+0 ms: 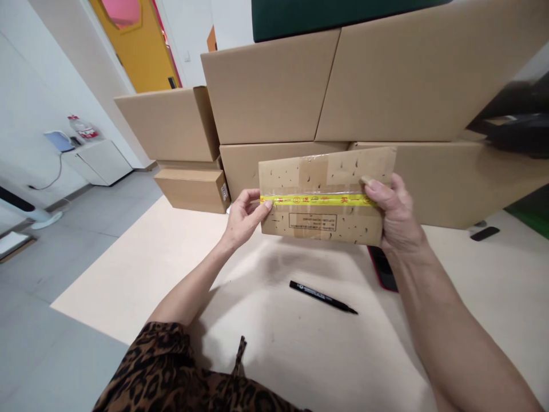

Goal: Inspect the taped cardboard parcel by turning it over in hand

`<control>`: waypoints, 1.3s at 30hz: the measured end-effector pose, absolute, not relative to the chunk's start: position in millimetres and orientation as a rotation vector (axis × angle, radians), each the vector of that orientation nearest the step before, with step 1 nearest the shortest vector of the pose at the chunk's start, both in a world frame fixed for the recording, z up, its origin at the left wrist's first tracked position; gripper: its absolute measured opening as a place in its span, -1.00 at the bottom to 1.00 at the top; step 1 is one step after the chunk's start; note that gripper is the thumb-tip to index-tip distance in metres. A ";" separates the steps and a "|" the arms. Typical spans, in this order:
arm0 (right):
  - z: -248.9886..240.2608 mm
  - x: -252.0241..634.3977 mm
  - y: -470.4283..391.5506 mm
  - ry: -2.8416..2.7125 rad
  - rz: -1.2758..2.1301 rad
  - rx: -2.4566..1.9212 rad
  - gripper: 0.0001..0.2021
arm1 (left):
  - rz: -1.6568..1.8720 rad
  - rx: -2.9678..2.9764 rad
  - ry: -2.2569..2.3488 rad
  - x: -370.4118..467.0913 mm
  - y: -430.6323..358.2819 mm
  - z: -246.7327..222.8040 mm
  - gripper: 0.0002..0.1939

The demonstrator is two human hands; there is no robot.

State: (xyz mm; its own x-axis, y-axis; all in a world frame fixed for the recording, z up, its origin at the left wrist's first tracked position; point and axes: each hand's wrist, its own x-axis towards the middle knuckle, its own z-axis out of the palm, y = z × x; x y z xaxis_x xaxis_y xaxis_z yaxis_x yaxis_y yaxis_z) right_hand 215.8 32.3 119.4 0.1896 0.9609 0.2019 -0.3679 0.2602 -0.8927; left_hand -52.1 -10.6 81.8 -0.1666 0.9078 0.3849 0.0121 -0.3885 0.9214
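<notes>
We hold a small flat brown cardboard box sealed with yellow printed tape (325, 197) raised above the pale tabletop (141, 269), with the left hand (242, 220) pinching its left end, thumb on the tape line, and the right hand (397, 214) closed around its right end, thumb laid along the tape. Each grip covers only a short end, so in our judgement a loosened pinch on the left would let that end swing down toward the black marker pen (322, 297) lying on the table just below. A red-edged dark flat device (383, 270) lies partly hidden under the right wrist and could be knocked. Far clearance is tight: stacked large brown cartons (334, 86) stand just behind the box. Open tabletop remains near and to the left, ending at the table's left edge above grey floor (51, 269).
</notes>
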 end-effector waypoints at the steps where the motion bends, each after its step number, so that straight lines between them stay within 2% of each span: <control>1: 119.1 215.9 32.7 -0.920 1.099 -0.820 -0.28 | 1.639 1.379 1.106 -51.5 -11.1 82.5 -0.30; 28: 111.3 209.8 31.3 -0.877 1.235 -0.823 -0.24 | 1.662 1.198 1.167 -30.9 -20.3 79.7 -0.08; 33: 111.9 208.9 32.3 -0.849 1.226 -0.844 -0.28 | 1.645 1.225 1.176 -32.4 -21.9 79.4 -0.04; 35: 111.3 210.1 32.9 -0.845 1.222 -0.844 -0.28 | 1.636 1.260 1.160 -35.0 -21.4 79.7 -0.06; 39: 111.5 212.5 33.9 -0.870 1.219 -0.848 -0.30 | 1.604 1.281 1.099 -40.8 -17.7 80.5 -0.22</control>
